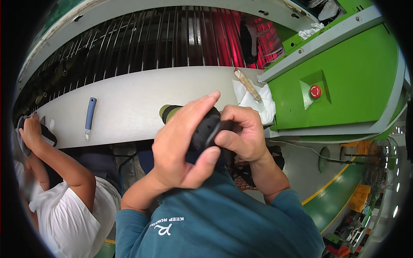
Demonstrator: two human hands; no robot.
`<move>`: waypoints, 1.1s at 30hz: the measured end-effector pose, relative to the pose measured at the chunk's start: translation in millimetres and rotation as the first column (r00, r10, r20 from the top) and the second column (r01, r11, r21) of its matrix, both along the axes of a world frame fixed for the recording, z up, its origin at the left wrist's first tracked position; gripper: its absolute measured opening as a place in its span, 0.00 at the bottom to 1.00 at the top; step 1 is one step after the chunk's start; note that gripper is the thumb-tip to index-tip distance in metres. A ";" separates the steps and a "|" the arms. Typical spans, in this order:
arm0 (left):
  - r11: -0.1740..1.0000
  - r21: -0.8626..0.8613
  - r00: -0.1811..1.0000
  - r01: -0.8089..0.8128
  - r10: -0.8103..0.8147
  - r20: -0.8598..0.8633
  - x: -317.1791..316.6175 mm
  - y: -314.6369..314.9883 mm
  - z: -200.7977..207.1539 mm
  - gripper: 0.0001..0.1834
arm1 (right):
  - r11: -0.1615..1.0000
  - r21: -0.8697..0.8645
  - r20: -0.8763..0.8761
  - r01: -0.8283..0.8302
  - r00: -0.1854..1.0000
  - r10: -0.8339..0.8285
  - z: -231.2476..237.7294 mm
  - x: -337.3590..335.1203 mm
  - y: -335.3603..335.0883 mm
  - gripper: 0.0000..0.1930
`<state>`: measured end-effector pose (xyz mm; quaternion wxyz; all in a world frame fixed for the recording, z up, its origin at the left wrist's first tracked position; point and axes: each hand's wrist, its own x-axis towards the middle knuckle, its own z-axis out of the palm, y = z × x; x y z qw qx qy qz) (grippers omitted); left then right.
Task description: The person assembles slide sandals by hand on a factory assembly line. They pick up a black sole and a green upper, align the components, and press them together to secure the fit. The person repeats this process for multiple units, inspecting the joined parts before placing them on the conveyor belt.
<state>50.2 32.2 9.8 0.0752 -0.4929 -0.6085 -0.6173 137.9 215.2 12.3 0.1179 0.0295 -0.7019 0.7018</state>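
while left hand (178, 146) cups black piece (203, 132), right (246, 134) pinches

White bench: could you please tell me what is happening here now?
The person's left hand cups a black item while the right hand grips it, near the bench edge. A blue-handled tool lies on the bench; a stick rests on white cloth. A co-worker's hand is at the left end.
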 end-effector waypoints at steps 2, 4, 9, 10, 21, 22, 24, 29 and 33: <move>0.999 0.011 0.992 0.036 -0.037 0.121 -16.6 -1.4 -2.8 0.39 | 0.997 0.064 0.029 0.037 0.999 -0.039 6.6 -6.8 -4.6 0.19; 0.997 0.027 0.953 0.073 -0.078 0.293 -42.0 -2.5 -10.0 0.47 | 0.991 0.134 0.104 0.019 0.994 -0.033 23.0 -26.7 -11.4 0.21; 0.964 0.266 0.825 0.002 -0.151 0.544 -84.6 9.8 -22.6 0.42 | 0.989 0.136 0.071 0.059 0.995 -0.069 24.8 -96.3 -23.4 0.27; 0.966 0.259 0.845 -0.019 -0.123 0.521 -92.6 9.6 -25.6 0.42 | 0.989 0.144 0.024 0.040 0.999 -0.044 21.0 -107.1 -24.3 0.22; 0.959 0.245 0.857 -0.139 -0.008 0.516 -104.3 27.1 -20.0 0.39 | 0.995 0.089 0.037 0.038 0.998 -0.041 12.5 -134.1 -11.0 0.27; 0.961 0.241 0.857 -0.139 -0.005 0.516 -104.7 27.9 -20.5 0.39 | 0.994 0.096 0.031 0.050 0.998 -0.054 11.5 -133.9 -10.6 0.27; 0.965 0.212 0.861 -0.156 0.028 0.507 -104.3 28.6 -20.8 0.39 | 0.988 0.141 0.038 0.058 0.997 -0.064 12.3 -132.3 -8.5 0.25; 0.969 0.152 0.908 -0.193 0.118 0.401 -99.5 27.3 -21.3 0.37 | 0.970 0.234 0.010 0.058 0.998 -0.062 14.6 -122.9 -4.7 0.20; 0.973 0.103 0.956 -0.206 0.178 0.232 -90.1 22.4 -17.0 0.36 | 0.956 0.240 -0.137 0.169 0.981 -0.139 11.2 -108.7 -11.9 0.24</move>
